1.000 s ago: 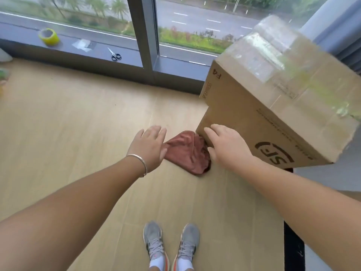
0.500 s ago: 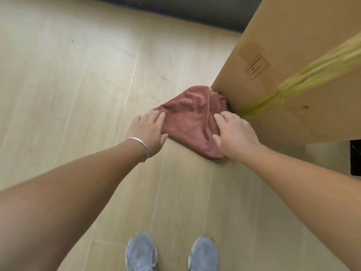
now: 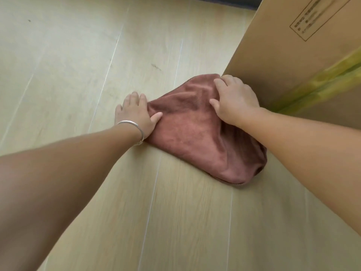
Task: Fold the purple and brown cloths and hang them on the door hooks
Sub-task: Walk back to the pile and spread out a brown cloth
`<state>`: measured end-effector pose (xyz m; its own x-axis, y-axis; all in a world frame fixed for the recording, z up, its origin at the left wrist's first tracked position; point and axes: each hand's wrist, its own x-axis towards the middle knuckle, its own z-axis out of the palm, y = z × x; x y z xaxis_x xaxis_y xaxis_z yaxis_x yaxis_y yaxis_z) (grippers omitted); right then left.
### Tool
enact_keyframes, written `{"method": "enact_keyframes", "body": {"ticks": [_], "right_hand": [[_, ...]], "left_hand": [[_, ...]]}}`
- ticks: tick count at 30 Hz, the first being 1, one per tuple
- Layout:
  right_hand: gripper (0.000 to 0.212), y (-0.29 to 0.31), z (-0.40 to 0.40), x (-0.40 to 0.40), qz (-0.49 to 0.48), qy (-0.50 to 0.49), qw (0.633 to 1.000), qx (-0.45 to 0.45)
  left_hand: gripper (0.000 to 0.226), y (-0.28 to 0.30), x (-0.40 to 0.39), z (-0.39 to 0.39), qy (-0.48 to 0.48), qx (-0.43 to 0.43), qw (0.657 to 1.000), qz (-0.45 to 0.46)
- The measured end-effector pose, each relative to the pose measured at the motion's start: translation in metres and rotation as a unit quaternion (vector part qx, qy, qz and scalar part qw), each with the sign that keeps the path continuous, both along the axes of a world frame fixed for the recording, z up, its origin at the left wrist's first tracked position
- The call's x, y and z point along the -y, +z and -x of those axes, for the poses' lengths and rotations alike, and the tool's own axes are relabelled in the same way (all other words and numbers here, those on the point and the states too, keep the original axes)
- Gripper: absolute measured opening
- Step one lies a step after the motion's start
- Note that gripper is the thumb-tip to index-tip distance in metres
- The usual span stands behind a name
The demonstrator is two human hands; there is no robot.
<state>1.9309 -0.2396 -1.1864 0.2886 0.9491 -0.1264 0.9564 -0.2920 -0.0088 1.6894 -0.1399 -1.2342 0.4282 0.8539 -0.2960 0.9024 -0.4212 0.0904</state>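
1. Our left hand [image 3: 136, 112] now lies at the cloth's 9 o'clock edge, thumb curled onto the fabric and fingers reaching past it to the floor; a second ago it only hovered beside the cloth. It appears to pinch the edge lightly.
2. Our right hand [image 3: 234, 100] has moved from the box corner onto the cloth's 1 o'clock end, fingers bent and pressing into the fabric, seemingly gathering a fold.
3. Between both hands sits the brown cloth [image 3: 197, 137], a rumpled heap on the wooden floor [image 3: 78, 55], its 3 o'clock side touching the cardboard box [image 3: 293, 55].
4. We have also leaned in closer, so the window seen before is out of view.
5. We judge this as the start of picking up or spreading the brown cloth; folding is not yet done.
6. No purple cloth or door hooks show here.
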Motion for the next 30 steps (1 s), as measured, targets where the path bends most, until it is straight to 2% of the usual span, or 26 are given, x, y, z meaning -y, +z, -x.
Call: {"method": "enact_keyframes", "body": {"ticks": [3,5,6,8,12,15,17,21,24,26,27,30], "right_hand": [[0.046,-0.005,0.0,-0.008,0.025,-0.05,0.998,0.006],[0.034,-0.005,0.004,-0.005,0.037,-0.04,0.998,0.044],[0.027,-0.001,0.005,-0.001,0.037,-0.03,0.997,0.058],[0.027,0.012,0.011,0.008,0.034,-0.028,0.997,0.057],[0.025,0.05,0.029,0.019,0.067,-0.04,0.997,0.013],[0.045,0.057,0.044,0.015,0.085,-0.059,0.994,-0.025],[0.057,0.048,0.052,-0.002,0.078,-0.043,0.996,-0.029],[0.089,0.008,0.065,-0.046,0.114,0.04,0.992,-0.032],[0.103,-0.022,0.078,-0.069,0.144,0.144,0.979,0.007],[0.095,-0.034,0.09,-0.074,0.145,0.17,0.975,0.006],[0.085,-0.035,0.095,-0.073,0.137,0.175,0.975,0.009],[0.044,-0.019,0.108,-0.055,0.091,0.193,0.976,0.048]], "left_hand": [[0.053,0.001,0.001,0.004,-0.018,0.029,0.999,-0.029],[0.037,0.008,0.003,0.006,-0.053,0.011,0.998,-0.042],[0.036,0.014,0.004,0.008,-0.075,-0.009,0.996,-0.039],[0.04,0.03,0.009,0.016,-0.1,-0.037,0.994,-0.021],[0.041,0.086,0.025,0.047,-0.084,-0.009,0.996,0.006],[0.041,0.114,0.039,0.075,-0.113,-0.003,0.994,0.006],[0.042,0.112,0.039,0.093,-0.15,-0.019,0.989,0.008],[0.049,0.072,0.019,0.128,-0.183,-0.098,0.978,0.023],[0.067,0.036,0.023,0.148,-0.119,-0.114,0.985,0.051],[0.08,0.023,0.035,0.148,-0.016,-0.085,0.993,0.075],[0.078,0.02,0.041,0.144,0.029,-0.075,0.992,0.092],[0.051,0.029,0.058,0.131,0.054,-0.088,0.991,0.09]]}}
